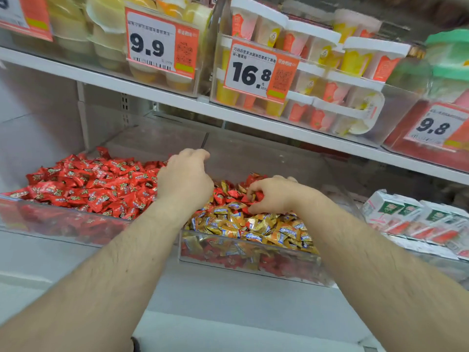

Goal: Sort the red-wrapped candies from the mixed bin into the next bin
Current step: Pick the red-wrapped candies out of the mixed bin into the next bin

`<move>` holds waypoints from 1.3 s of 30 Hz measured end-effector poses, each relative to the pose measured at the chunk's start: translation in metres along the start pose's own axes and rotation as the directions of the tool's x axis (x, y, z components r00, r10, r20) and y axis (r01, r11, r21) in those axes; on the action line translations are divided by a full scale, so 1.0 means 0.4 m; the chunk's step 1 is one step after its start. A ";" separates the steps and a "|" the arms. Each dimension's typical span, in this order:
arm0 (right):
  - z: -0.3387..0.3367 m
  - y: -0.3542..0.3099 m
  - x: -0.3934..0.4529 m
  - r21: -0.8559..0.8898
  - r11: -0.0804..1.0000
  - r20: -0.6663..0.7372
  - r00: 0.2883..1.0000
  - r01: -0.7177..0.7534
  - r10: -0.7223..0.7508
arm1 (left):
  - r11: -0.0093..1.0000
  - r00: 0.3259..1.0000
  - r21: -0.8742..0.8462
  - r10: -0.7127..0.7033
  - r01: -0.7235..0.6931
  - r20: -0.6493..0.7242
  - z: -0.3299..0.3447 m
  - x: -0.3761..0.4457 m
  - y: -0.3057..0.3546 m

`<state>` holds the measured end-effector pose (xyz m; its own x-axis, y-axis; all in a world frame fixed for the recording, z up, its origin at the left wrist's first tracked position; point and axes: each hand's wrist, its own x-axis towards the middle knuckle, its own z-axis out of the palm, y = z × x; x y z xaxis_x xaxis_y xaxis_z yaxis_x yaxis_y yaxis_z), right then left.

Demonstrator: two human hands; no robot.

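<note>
A clear mixed bin point(253, 262) holds gold-wrapped candies point(253, 227) at the front and red-wrapped candies point(228, 193) at the back. To its left a clear bin point(50, 224) is heaped with red-wrapped candies point(96, 184). My right hand point(274, 194) reaches into the mixed bin's back half, its fingers curled round red candies. My left hand point(185, 179) hovers over the divide between the two bins with its fingers curled downward; I cannot see whether it holds anything.
Above runs a white shelf point(253, 118) with clear boxes of jelly cups point(317, 72) and price tags point(256, 69). Boxed packs point(406, 217) lie right of the mixed bin. The shelf's white front ledge point(228, 301) is below the bins.
</note>
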<state>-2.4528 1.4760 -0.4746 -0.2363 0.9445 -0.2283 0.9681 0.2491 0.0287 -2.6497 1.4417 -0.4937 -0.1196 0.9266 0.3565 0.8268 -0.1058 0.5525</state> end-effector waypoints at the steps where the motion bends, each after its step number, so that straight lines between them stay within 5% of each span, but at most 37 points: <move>1: 0.006 0.012 -0.019 0.033 0.999 -0.025 1.000 -0.002 0.003 | 0.998 0.997 -0.014 0.062 -0.063 -0.044 0.000 -0.002 0.007; 4: 0.020 0.046 -0.059 0.119 0.993 -0.114 0.993 -0.008 0.022 | 0.975 0.979 -0.095 0.195 -0.201 -0.064 0.004 -0.011 0.035; 10: 0.055 0.092 -0.127 0.359 0.933 -0.173 0.984 0.018 0.047 | 0.963 0.938 -0.140 0.259 -0.232 0.230 0.043 -0.019 0.071; 15: 0.070 0.120 -0.174 0.650 0.752 -0.242 0.968 0.107 0.072 | 0.974 0.864 -0.124 0.226 -0.190 0.450 0.089 -0.009 0.089; 20: 0.056 0.145 -0.196 0.820 0.557 -0.380 0.856 0.135 0.351 | 0.971 0.863 -0.158 0.232 -0.179 0.449 0.137 0.007 0.114; 24: 0.065 0.162 -0.215 0.779 0.620 -0.315 0.802 -0.087 0.507 | 0.923 0.864 -0.302 0.343 -0.238 0.370 0.153 0.009 0.160; 28: 0.065 0.152 -0.241 0.408 0.837 -0.182 0.867 -0.364 0.465 | 0.910 0.757 -0.306 0.405 -0.279 0.513 0.160 -0.004 0.188; 34: 0.095 0.140 -0.256 0.380 0.866 -0.178 0.892 -0.326 0.415 | 0.932 0.791 -0.280 0.348 -0.232 0.503 0.159 0.002 0.175; 39: 0.090 0.151 -0.276 0.438 0.846 -0.268 0.855 -0.303 0.445 | 0.925 0.900 -0.367 0.239 -0.098 0.363 0.136 0.024 0.135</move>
<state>-2.3654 1.3790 -0.4828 0.2060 0.9754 0.0780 0.9276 -0.1693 -0.3329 -2.5761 1.4645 -0.5015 0.2898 0.9401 0.1794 0.5749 -0.3208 0.7527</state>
